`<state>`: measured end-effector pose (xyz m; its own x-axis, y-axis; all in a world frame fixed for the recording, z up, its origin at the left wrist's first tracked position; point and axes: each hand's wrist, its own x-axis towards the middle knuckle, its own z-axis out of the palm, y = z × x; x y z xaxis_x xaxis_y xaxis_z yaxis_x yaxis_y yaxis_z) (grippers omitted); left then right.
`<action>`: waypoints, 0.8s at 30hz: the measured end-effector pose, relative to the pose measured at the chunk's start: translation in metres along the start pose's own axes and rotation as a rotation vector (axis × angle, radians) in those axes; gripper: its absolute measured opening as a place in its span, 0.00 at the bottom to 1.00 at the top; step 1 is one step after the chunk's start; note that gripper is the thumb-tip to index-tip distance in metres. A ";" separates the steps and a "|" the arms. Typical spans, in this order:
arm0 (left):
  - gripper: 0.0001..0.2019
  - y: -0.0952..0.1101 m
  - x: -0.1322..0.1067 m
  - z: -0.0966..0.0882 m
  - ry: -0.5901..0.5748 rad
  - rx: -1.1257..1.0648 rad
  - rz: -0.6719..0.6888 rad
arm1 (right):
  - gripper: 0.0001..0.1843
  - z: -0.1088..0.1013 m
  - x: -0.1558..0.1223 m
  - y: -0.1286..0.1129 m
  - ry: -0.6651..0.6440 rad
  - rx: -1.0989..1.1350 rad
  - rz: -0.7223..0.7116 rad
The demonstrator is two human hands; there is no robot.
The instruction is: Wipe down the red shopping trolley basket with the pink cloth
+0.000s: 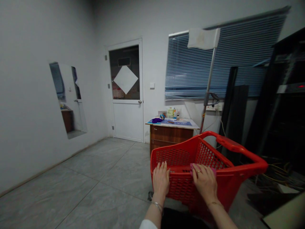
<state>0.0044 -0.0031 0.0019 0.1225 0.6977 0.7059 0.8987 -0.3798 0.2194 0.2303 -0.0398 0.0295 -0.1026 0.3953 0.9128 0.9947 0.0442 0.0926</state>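
Note:
A red plastic shopping cart (176,184) with perforated walls stands close in front of me. My left hand (161,178) is closed over its near rim, fingers hooked to the inside, a bracelet at the wrist. Farther right on the same rim, my right hand (204,179) presses a pink cloth (192,169) against the plastic. Only edges of the cloth show around the fingers; the rest is under the palm. The cart's handle (234,146) is on the right, apart from both hands.
Behind the cart stands a brown wooden cabinet (171,133) with bottles and a purple cloth (156,120) on top. A pole (209,76) with a white flag rises beside it. Dark panels (238,117) and cables are at right. A white door (128,121) and mirror (71,105) are left.

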 end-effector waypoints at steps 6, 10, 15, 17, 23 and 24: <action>0.20 0.008 -0.001 0.004 0.000 -0.017 -0.025 | 0.11 -0.021 0.014 0.073 0.055 -0.149 0.042; 0.20 0.011 -0.001 0.002 0.006 -0.009 -0.032 | 0.12 -0.013 0.008 0.045 0.069 -0.151 0.091; 0.19 0.009 -0.002 0.002 0.009 -0.015 -0.029 | 0.13 0.010 -0.007 -0.045 0.041 -0.017 0.088; 0.19 0.007 -0.001 0.003 0.019 -0.004 -0.026 | 0.14 0.018 -0.009 -0.076 0.036 0.028 0.088; 0.19 -0.001 0.001 0.001 0.028 0.027 0.007 | 0.16 0.020 -0.008 -0.075 -0.029 0.072 -0.040; 0.19 -0.002 0.001 0.001 0.027 0.028 0.010 | 0.16 0.017 -0.008 -0.059 -0.030 0.060 -0.052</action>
<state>0.0031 -0.0012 0.0018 0.1204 0.6773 0.7258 0.9089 -0.3693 0.1939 0.1723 -0.0300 0.0100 -0.1549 0.4185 0.8949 0.9862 0.1195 0.1148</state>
